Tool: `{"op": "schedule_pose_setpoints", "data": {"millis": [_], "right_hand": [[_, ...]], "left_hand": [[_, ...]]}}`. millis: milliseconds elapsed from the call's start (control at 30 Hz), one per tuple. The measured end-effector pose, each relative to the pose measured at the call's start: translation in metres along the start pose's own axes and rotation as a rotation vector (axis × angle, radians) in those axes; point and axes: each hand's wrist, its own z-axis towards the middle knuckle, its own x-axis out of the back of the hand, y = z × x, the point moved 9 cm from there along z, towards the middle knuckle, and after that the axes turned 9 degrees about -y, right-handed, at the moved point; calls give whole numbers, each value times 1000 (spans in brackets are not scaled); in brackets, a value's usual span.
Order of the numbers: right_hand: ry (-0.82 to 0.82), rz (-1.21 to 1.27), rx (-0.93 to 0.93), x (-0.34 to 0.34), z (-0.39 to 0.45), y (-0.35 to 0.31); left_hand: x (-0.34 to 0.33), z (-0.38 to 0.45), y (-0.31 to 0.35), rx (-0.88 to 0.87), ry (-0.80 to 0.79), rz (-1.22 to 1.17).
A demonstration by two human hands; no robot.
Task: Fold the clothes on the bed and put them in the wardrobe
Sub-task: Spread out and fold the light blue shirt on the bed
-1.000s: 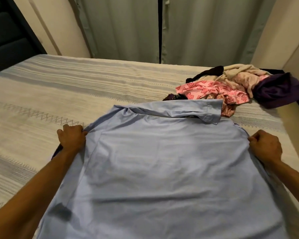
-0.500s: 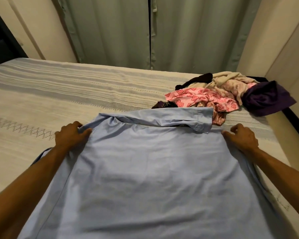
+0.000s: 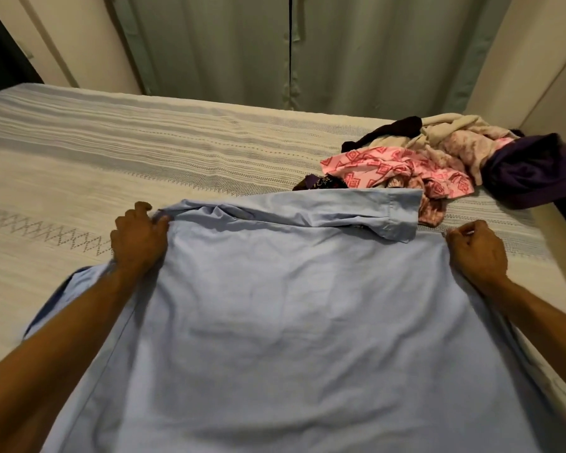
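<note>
Hands pinch the blue shirt (image 3: 291,322) at its shoulders, left hand (image 3: 138,240) and right hand (image 3: 477,253); pull evenly outward so the back lies smooth on the bed (image 3: 144,165) before folding.

Bedroom corner — dim, warm light.
Grey-green curtains (image 3: 275,50) hang closed behind a striped cream bedspread (image 3: 144,152); cream walls (image 3: 530,60) flank them — a dark panel (image 3: 0,53) sits far left.

No text, label, brand, number or sign could be read anywhere in the head view.
</note>
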Motion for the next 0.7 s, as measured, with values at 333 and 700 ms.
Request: {"op": "schedule_pose_setpoints", "data": {"millis": [333, 700], "right_hand": [[-243, -284, 633, 6, -307, -31], [-117, -615, 1125, 60, -452, 52]], "left_hand": [[-24, -283, 79, -684, -329, 127], [4, -498, 125, -1211, -345, 470]]}}
